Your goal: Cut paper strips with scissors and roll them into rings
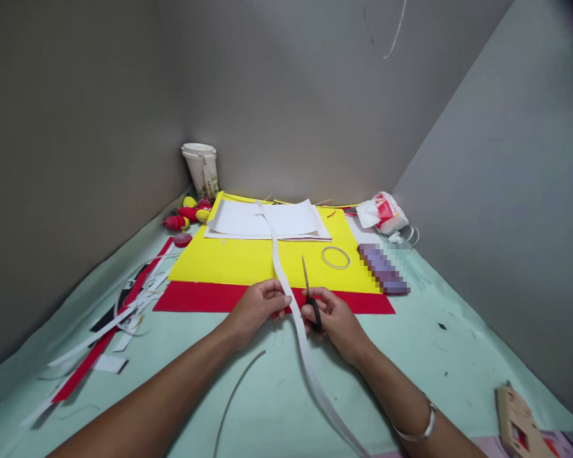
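A long white strip (305, 356) runs from the white sheets (267, 219) down past both hands to the table's front edge. My left hand (262, 304) pinches the strip between thumb and fingers, just over the red sheet (191, 298). Right of the strip, my right hand (333, 318) is closed on the black handle of small scissors (314, 312), whose blades point up and away over the yellow sheet (229, 259). The blades look closed and lie beside the strip, apart from it.
Red, white and black strips (100, 346) lie in a pile at left. A white cup (200, 168) and red and yellow bundles (176, 222) stand behind. On the right are a ring (335, 257), a pixelated purple object (384, 270), a tissue pack (389, 213) and a beige tool (518, 420).
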`<state>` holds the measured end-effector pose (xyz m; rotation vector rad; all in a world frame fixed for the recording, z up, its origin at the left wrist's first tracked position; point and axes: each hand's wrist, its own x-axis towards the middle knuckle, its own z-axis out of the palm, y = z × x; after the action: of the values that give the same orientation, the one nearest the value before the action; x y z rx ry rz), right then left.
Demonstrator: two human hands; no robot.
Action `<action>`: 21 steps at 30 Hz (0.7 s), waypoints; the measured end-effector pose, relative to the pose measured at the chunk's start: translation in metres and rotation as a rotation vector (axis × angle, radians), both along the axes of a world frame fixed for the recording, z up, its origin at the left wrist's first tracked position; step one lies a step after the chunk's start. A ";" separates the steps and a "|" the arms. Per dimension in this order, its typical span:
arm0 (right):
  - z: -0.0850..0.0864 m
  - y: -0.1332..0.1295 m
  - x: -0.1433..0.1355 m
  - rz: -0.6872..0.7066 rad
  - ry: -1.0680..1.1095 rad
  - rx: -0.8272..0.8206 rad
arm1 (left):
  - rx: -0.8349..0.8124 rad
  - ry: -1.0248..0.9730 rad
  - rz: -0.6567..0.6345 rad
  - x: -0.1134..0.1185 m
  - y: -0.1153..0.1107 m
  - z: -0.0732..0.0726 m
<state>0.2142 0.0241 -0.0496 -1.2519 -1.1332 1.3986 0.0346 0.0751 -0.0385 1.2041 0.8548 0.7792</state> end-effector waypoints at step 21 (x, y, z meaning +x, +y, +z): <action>0.001 0.002 -0.002 -0.149 0.231 0.133 | 0.260 0.273 -0.313 0.003 -0.006 -0.001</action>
<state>0.2119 0.0263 -0.0486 -1.0302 -0.9390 1.2968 0.0380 0.0692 -0.0395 1.6579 0.7735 0.4852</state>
